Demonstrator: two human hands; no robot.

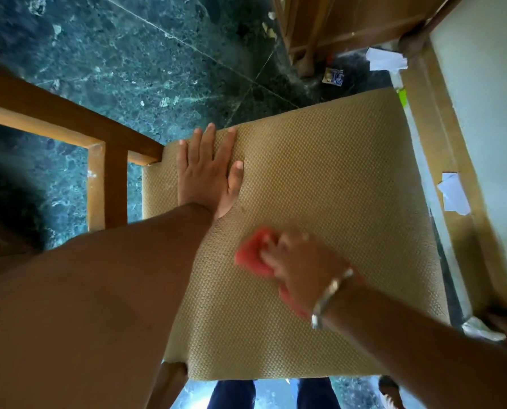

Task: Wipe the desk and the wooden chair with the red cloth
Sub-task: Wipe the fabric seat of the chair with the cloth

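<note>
I look straight down on the wooden chair, whose tan woven seat cushion [334, 178] fills the middle of the view. Its wooden back frame [69, 125] runs off to the left. My left hand [209, 169] lies flat and open on the cushion's far left part, fingers spread. My right hand [299, 267], blurred and wearing a metal bangle, presses the red cloth [252, 255] onto the near middle of the cushion. The cloth shows on both sides of the fingers. The desk's pale top [482, 98] with its wooden edge sits along the right.
A dark green marble floor [128, 54] lies under the chair. Wooden furniture legs [308, 39] stand at the top right, with paper scraps [386, 59] and a small wrapper on the floor near them. Torn white paper [454, 197] clings to the desk edge. My legs show at the bottom.
</note>
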